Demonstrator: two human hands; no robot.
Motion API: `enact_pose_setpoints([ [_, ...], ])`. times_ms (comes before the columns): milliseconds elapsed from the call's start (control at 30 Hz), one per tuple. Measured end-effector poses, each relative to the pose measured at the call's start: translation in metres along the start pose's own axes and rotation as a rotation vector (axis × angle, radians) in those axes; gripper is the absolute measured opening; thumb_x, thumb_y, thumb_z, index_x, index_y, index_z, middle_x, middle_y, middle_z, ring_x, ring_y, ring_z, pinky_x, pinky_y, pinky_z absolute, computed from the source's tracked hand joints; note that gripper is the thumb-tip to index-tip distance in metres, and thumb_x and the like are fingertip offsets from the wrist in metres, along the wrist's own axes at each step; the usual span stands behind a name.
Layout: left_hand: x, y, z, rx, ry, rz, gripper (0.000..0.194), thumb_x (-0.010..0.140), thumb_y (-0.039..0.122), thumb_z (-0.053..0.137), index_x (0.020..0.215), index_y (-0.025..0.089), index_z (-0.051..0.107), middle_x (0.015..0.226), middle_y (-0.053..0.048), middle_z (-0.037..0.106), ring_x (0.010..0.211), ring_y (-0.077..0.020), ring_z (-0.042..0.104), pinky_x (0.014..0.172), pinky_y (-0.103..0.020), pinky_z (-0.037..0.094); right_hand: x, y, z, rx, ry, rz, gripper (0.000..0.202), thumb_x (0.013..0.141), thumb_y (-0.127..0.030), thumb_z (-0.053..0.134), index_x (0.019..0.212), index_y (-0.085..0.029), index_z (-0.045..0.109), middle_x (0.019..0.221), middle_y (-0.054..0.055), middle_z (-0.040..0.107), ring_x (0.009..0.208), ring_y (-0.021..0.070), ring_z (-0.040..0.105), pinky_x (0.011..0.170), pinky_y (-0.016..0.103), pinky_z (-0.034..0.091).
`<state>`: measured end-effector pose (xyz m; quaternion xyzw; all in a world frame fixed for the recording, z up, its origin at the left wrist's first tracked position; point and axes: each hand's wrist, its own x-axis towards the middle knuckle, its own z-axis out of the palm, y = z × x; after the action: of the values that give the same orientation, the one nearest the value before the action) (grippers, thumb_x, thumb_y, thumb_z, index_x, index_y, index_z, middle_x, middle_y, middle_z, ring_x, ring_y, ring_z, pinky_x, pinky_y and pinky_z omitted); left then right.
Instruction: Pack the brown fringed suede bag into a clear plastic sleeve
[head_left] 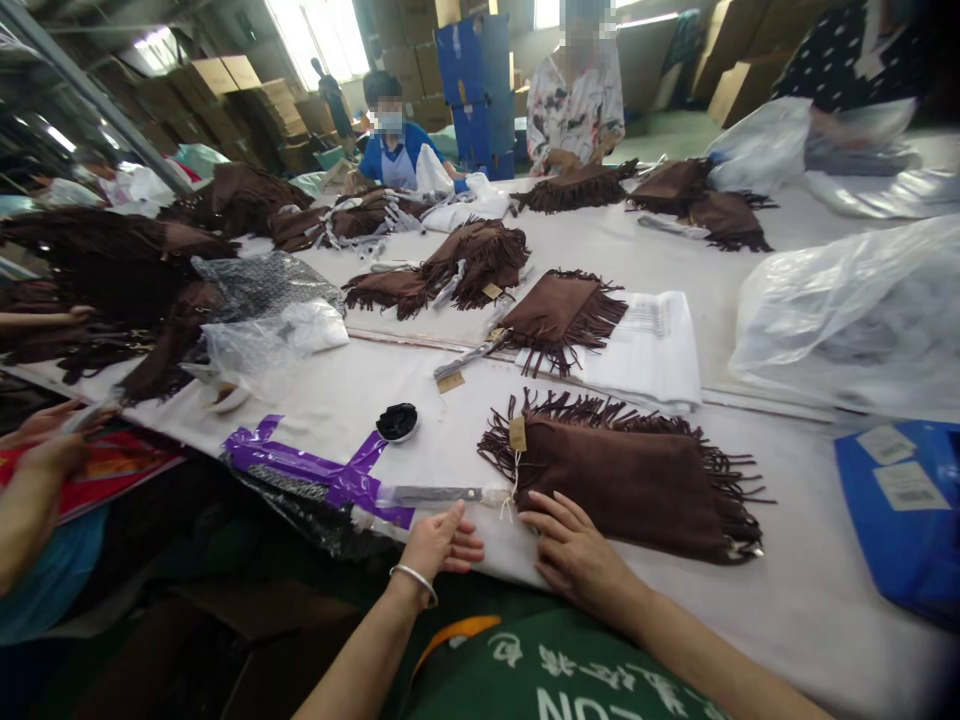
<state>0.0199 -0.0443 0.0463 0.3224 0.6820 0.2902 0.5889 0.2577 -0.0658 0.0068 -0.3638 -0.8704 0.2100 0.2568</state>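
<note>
A brown fringed bag lies flat on the table in front of me, its fringe along the far edge and the right end. On its left end rests a small tan hang tag with a white string. A grey strap in clear plastic extends left from that end. Beside the strap, near the table's front edge, my left hand holds nothing, its fingers stretched out. My right hand lies with spread fingers on the bag's near left corner.
A small dish of black pieces stands beyond purple tape. Another fringed bag lies on white plastic sheets. A blue bag and a large clear plastic bag are at right. Several people work around the table.
</note>
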Motion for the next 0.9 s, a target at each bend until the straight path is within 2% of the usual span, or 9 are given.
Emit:
enact_pose_setpoints([
  [67, -0.002, 0.003, 0.005, 0.102, -0.051, 0.114, 0.049, 0.076, 0.060, 0.059, 0.077, 0.011, 0.061, 0.066, -0.012, 0.069, 0.054, -0.0197, 0.067, 0.042, -0.023, 0.048, -0.010, 0.001, -0.004, 0.067, 0.025, 0.018, 0.014, 0.089, -0.019, 0.049, 0.093, -0.023, 0.062, 0.138, 0.002, 0.048, 0.138, 0.0240, 0.023, 0.113, 0.048, 0.025],
  [167, 0.010, 0.022, 0.024, 0.319, -0.034, 0.416, 0.039, 0.080, 0.055, 0.056, 0.081, 0.016, 0.062, 0.065, -0.004, 0.067, 0.057, -0.0157, 0.064, 0.047, -0.022, 0.047, -0.019, 0.006, -0.014, 0.189, 0.175, 0.111, 0.018, 0.092, -0.022, 0.047, 0.104, -0.024, 0.060, 0.139, 0.003, 0.045, 0.137, 0.0227, 0.025, 0.110, 0.045, 0.033],
  [300, 0.049, 0.064, 0.068, 0.787, 0.120, 0.814, 0.029, 0.081, 0.043, 0.059, 0.097, 0.018, 0.064, 0.086, -0.006, 0.068, 0.081, -0.0183, 0.062, 0.078, -0.029, 0.049, -0.018, 0.023, -0.022, 0.145, 0.420, 0.233, 0.026, 0.093, -0.024, 0.047, 0.116, -0.026, 0.056, 0.141, 0.005, 0.042, 0.134, 0.0236, 0.031, 0.110, 0.047, 0.032],
  [400, 0.078, 0.086, 0.094, 0.910, 0.160, 0.849, 0.028, 0.076, 0.033, 0.066, 0.097, 0.014, 0.065, 0.094, -0.011, 0.066, 0.093, -0.0246, 0.059, 0.089, -0.037, 0.044, -0.017, 0.037, -0.020, 0.069, 0.424, 0.258, 0.031, 0.093, -0.025, 0.047, 0.123, -0.026, 0.053, 0.143, 0.005, 0.040, 0.133, 0.0240, 0.034, 0.109, 0.047, 0.034],
  [467, 0.087, 0.092, 0.097, 0.906, 0.157, 0.831, 0.014, 0.079, 0.024, 0.060, 0.085, 0.013, 0.066, 0.088, -0.012, 0.067, 0.090, -0.0245, 0.061, 0.087, -0.038, 0.045, -0.020, 0.043, -0.016, 0.037, 0.390, 0.237, 0.032, 0.093, -0.025, 0.047, 0.125, -0.027, 0.053, 0.140, 0.004, 0.044, 0.133, 0.0234, 0.032, 0.109, 0.047, 0.034],
  [567, 0.079, 0.089, 0.076, 0.862, 0.122, 0.833, 0.018, 0.085, 0.020, 0.051, 0.079, 0.015, 0.066, 0.082, -0.008, 0.067, 0.082, -0.0193, 0.062, 0.082, -0.033, 0.048, -0.025, 0.043, -0.014, 0.057, 0.387, 0.252, 0.032, 0.093, -0.025, 0.048, 0.124, -0.028, 0.053, 0.136, 0.003, 0.048, 0.134, 0.0228, 0.031, 0.110, 0.047, 0.033],
  [700, 0.035, 0.063, 0.023, 0.689, 0.052, 0.882, 0.022, 0.090, 0.028, 0.049, 0.104, 0.019, 0.064, 0.107, -0.005, 0.066, 0.100, -0.0154, 0.061, 0.090, -0.027, 0.048, -0.018, 0.032, -0.022, 0.142, 0.433, 0.317, 0.033, 0.092, -0.027, 0.049, 0.125, -0.028, 0.051, 0.136, 0.003, 0.049, 0.132, 0.0222, 0.034, 0.110, 0.047, 0.033],
  [800, 0.000, 0.031, -0.010, 0.489, -0.054, 0.928, 0.020, 0.090, 0.026, 0.052, 0.105, 0.021, 0.064, 0.119, -0.005, 0.062, 0.117, -0.0185, 0.052, 0.103, -0.034, 0.041, 0.008, 0.021, -0.027, 0.144, 0.387, 0.258, 0.038, 0.091, -0.026, 0.051, 0.129, -0.027, 0.047, 0.139, 0.003, 0.046, 0.135, 0.0214, 0.030, 0.111, 0.045, 0.031],
  [900, -0.022, 0.003, -0.026, 0.457, -0.091, 0.914, 0.016, 0.089, 0.022, 0.055, 0.100, 0.024, 0.066, 0.119, -0.004, 0.062, 0.123, -0.0206, 0.048, 0.107, -0.040, 0.037, 0.043, 0.016, -0.024, 0.062, 0.236, 0.141, 0.050, 0.085, -0.021, 0.058, 0.134, -0.024, 0.044, 0.145, 0.005, 0.038, 0.139, 0.0235, 0.020, 0.113, 0.046, 0.027],
])
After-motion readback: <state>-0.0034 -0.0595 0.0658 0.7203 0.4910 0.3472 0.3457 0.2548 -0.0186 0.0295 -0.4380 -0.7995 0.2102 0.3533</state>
